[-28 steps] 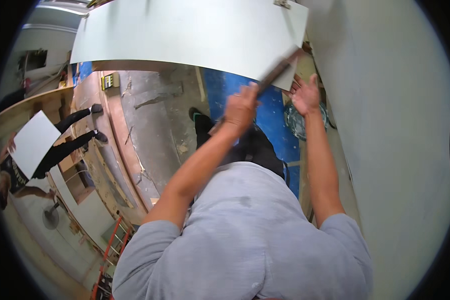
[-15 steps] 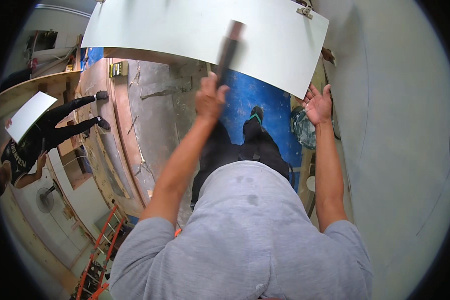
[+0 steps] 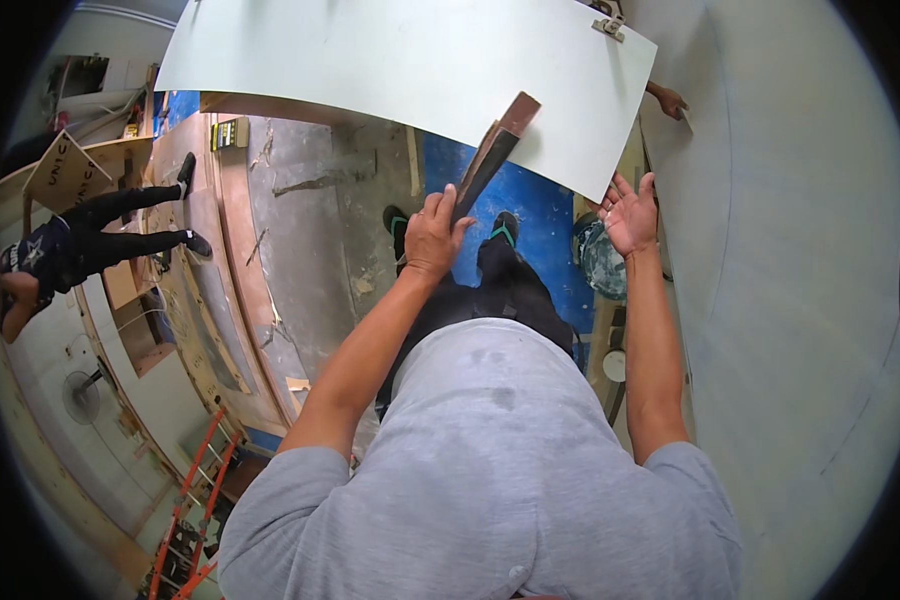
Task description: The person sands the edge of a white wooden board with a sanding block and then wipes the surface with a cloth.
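Note:
A large white sheet [image 3: 390,70] spans the top, its near right corner pointing toward me. My left hand [image 3: 435,237] is closed round the lower end of a long, flat, dark and reddish-brown wooden-looking strip [image 3: 497,150]. The strip tilts up to the right, and its far end overlaps the sheet in view; whether they touch I cannot tell. At the sheet's near right corner, my right hand [image 3: 632,215] is palm up with fingers stretched out, the fingertips at or just under the edge. A metal clip [image 3: 608,30] grips the sheet's far right side.
Close on the right rises a pale wall [image 3: 800,300]; another person's hand [image 3: 673,103] is beside it, past the sheet. A stained bucket [image 3: 602,258] stands below my right hand. At left are a co-worker [image 3: 100,225] with a brown board [image 3: 62,175], an orange ladder [image 3: 195,490] and a fan [image 3: 82,395].
The strip in my left hand has swung from nearly upright to tilting right. My right hand stays at the corner. The co-worker's board has turned, and the hand by the wall shows more.

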### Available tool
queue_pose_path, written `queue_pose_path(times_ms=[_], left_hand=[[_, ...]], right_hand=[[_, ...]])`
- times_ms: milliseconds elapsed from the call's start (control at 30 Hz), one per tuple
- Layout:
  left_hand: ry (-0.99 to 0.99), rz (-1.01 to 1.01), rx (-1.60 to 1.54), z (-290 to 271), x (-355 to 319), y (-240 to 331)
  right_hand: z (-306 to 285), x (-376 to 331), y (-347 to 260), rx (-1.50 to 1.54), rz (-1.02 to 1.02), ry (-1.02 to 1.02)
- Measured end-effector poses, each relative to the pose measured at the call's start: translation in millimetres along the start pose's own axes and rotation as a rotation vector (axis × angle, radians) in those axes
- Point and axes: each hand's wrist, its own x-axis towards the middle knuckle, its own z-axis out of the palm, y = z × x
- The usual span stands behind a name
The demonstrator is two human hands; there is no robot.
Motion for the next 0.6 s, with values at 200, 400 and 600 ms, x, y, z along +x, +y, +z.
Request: queue_pose_path(times_ms=[200,400,600], left_hand=[[0.136,-0.03,0.084,-18,82,-44],[0.222,-0.184,0.009,-9,55,-42],[0.026,0.004,0.051,-18,38,-31]], right_hand=[[-3,1,-6,-0.04,0.038,-0.024],[-2,2,-3,-0.039,0.043,-0.011],[-10,5,-2,-0.022,0.047,-0.021]])
